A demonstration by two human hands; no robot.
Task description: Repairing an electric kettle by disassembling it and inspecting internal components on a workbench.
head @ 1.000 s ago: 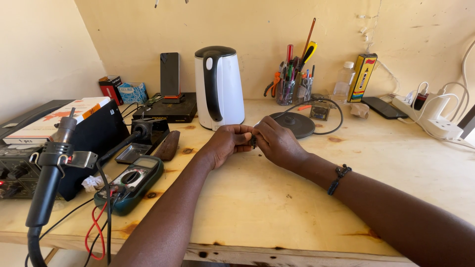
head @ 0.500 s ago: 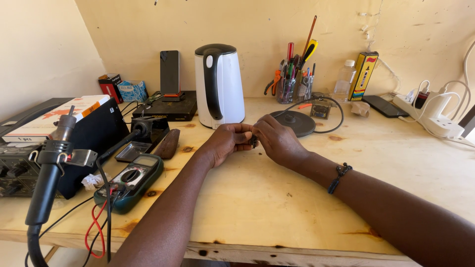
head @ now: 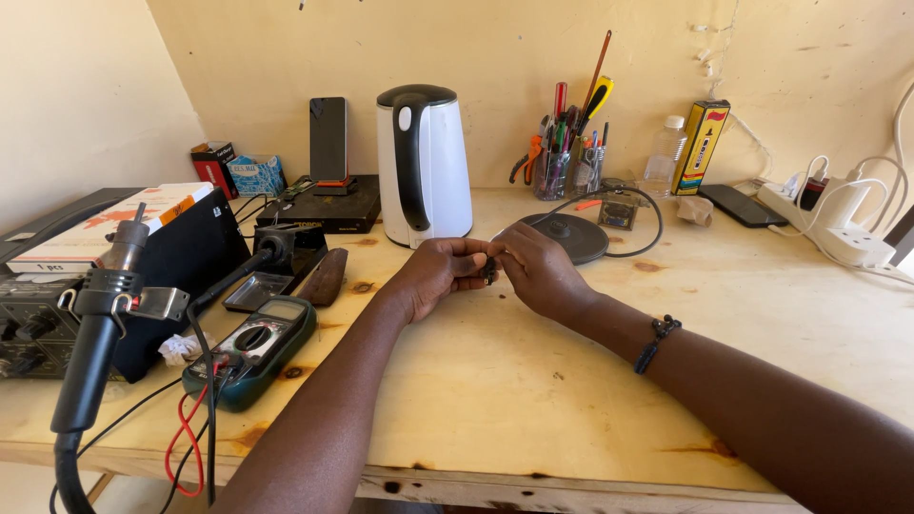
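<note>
Small dark part [head: 489, 271] pinched between fingertips of left hand [head: 440, 274] and right hand [head: 539, 273], both closed on it, equally near, long axis roughly upright, above bench [head: 533, 381], just before kettle [head: 423, 164].

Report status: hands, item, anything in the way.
Left hand and right hand together, pinching a small dark part above the bench. Kettle and its base close behind, not touching.

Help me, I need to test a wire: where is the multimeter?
The multimeter lies at the left on the wooden table, left of the left hand, near the front edge.
</note>
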